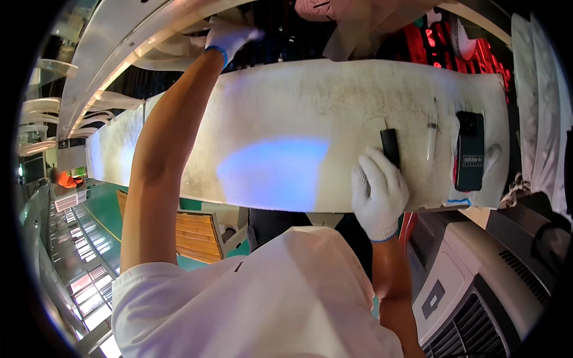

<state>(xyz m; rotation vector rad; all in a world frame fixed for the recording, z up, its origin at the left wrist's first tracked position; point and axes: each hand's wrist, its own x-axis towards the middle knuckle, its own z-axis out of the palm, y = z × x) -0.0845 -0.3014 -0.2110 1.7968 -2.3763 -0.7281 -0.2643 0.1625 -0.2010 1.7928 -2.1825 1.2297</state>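
My left hand (230, 39), in a white knitted glove with a blue cuff edge, reaches over the far left side of the table (280, 101). Its fingers are blurred against the dark background, so their grip does not show. My right hand (382, 194), also gloved in white, rests near the table's front edge with its fingers stretched out. Just beyond those fingers lies a black handle-shaped object (390, 146) with a thin pale tip; whether they touch it is unclear. Further right are a slim clear pen-like tool (431, 134) and a dark phone (470, 152).
A curved metal rail (113, 77) runs along the left. Red-lit machinery (477, 59) and pink fabric (358, 15) are beyond the table. White cloth (537, 107) hangs at the right. A beige unit with vents (459, 286) stands lower right, a slatted wooden piece (197, 235) lower left.
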